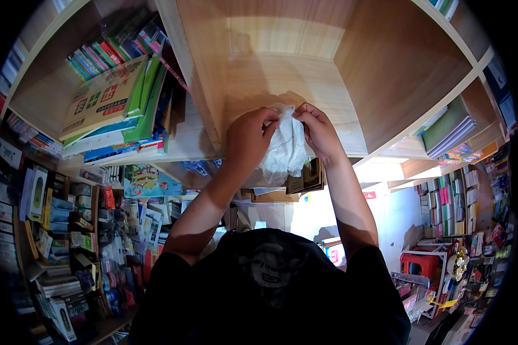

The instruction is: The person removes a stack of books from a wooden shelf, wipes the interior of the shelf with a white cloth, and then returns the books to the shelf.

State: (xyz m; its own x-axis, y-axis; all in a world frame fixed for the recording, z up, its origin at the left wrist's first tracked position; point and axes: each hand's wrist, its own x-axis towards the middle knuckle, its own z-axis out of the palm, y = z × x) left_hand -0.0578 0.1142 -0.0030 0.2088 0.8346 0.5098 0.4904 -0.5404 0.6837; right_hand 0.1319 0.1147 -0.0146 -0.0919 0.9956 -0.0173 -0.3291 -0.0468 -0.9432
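A crumpled white cloth [285, 144] hangs between my two hands at the front edge of a wooden shelf compartment [285, 77]. With thumb and fingers, my left hand [251, 134] pinches its upper left part. The upper right corner is pinched by my right hand [318, 131]. Below the pinched top, the cloth drapes down in folds past the shelf's front edge. Faint greyish marks show on it. Both forearms reach up from below, and the hands cast shadows on the wood behind.
Left of an upright wooden divider [190, 64], stacked books [108, 99] fill the neighbouring compartment. Another compartment at right holds papers or booklets [451, 127]. Dark-covered books [304, 177] sit below the cloth. A red plastic stool [421, 262] stands lower right; crowded bookshelves [60, 241] line the left.
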